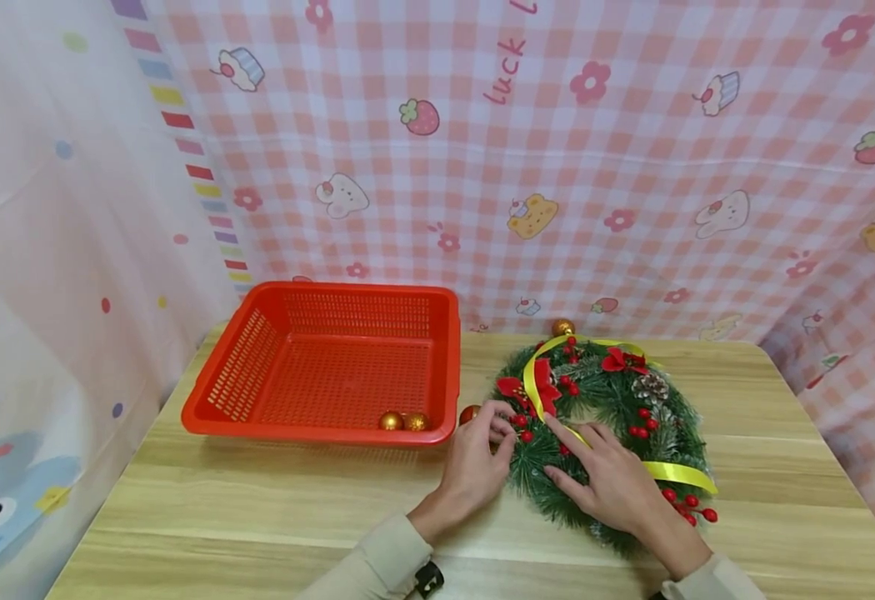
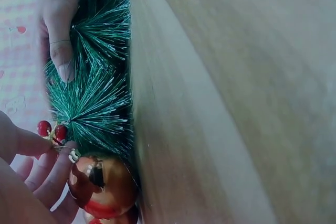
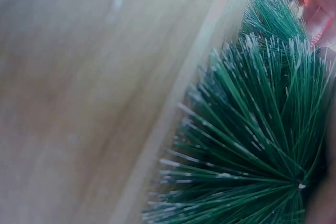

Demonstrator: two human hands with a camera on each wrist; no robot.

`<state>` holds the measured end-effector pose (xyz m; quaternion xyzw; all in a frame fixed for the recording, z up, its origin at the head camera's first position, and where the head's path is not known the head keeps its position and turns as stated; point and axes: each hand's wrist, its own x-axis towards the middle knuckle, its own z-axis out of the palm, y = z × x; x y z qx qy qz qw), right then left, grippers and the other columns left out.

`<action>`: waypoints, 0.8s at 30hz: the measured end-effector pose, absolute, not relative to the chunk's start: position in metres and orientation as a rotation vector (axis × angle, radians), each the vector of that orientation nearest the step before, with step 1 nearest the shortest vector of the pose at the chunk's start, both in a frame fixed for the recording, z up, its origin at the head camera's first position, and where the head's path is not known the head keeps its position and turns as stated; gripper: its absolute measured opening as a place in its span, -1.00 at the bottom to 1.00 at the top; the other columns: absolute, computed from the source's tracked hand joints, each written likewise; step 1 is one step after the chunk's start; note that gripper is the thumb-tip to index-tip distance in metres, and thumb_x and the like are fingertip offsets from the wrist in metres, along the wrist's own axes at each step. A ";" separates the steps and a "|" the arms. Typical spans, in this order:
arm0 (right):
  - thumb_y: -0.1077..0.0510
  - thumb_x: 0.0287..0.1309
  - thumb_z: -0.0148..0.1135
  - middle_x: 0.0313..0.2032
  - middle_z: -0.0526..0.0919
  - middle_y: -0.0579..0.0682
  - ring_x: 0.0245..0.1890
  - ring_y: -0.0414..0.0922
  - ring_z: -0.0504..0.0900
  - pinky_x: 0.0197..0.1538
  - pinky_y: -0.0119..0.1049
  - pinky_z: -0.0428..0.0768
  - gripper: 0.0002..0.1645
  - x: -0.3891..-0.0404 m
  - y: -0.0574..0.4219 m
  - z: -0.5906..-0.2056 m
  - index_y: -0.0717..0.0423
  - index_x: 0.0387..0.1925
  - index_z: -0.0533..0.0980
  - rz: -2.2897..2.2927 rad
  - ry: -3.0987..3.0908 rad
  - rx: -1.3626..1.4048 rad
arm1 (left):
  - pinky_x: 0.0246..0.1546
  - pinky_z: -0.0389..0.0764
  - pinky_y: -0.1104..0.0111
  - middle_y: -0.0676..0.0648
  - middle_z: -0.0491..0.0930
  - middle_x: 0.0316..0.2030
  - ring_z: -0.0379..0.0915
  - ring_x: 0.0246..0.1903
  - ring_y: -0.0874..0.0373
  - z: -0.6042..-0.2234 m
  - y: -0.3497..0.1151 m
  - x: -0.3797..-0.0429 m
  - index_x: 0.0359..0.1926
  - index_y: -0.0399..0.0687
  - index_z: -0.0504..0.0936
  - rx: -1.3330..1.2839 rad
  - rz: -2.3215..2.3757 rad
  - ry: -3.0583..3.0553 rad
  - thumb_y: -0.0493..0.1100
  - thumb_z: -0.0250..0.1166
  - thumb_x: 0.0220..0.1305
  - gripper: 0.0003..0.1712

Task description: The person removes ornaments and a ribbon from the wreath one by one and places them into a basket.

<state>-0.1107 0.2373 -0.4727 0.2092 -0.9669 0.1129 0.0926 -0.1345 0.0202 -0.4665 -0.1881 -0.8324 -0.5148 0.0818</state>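
A green Christmas wreath [image 1: 677, 408] lies on the table, trimmed with red berries, red flowers, a pine cone [image 1: 651, 387] and yellow ribbon [image 1: 532, 383]. At its left edge is my left hand [image 1: 475, 462]. In the left wrist view, its thumb and finger pinch the thin loop at the top of a shiny gold ball [image 2: 102, 187], close beside two red berries [image 2: 51, 128]. Part of another ball shows beneath that one. My right hand [image 1: 613, 475] rests over the wreath's lower part, forefinger extended to the ribbon, thumb on the needles.
Left of the wreath stands a red plastic basket [image 1: 317, 433], two gold balls [image 1: 403, 422] in its near right corner. Another gold ball [image 1: 562, 327] sits at the wreath's far edge. Behind the wooden table [image 1: 257, 517] hangs a pink checked cloth [image 1: 482, 167].
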 end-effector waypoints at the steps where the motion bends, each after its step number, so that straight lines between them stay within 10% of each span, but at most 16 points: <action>1: -0.30 0.24 0.22 0.02 0.57 0.05 0.04 0.05 0.53 -0.21 0.04 0.65 -0.13 -0.111 0.237 -0.473 -0.33 0.50 0.16 0.337 -2.872 0.620 | -0.27 0.60 0.48 0.03 0.67 -0.33 0.62 -0.37 0.33 -0.466 0.020 -0.134 -0.03 -0.04 0.54 -0.550 -1.559 -2.487 -0.35 0.28 0.29 -0.74; 24: -0.30 0.22 0.24 0.02 0.57 0.07 0.06 0.06 0.52 -0.19 0.06 0.65 -0.13 -0.111 0.237 -0.474 -0.26 0.49 0.19 0.352 -2.860 0.618 | -0.41 0.51 0.53 -0.01 0.47 -0.29 0.44 -0.56 0.44 -0.469 0.025 -0.136 -0.10 -0.05 0.40 -0.597 -1.573 -2.515 -0.42 0.09 0.37 -0.80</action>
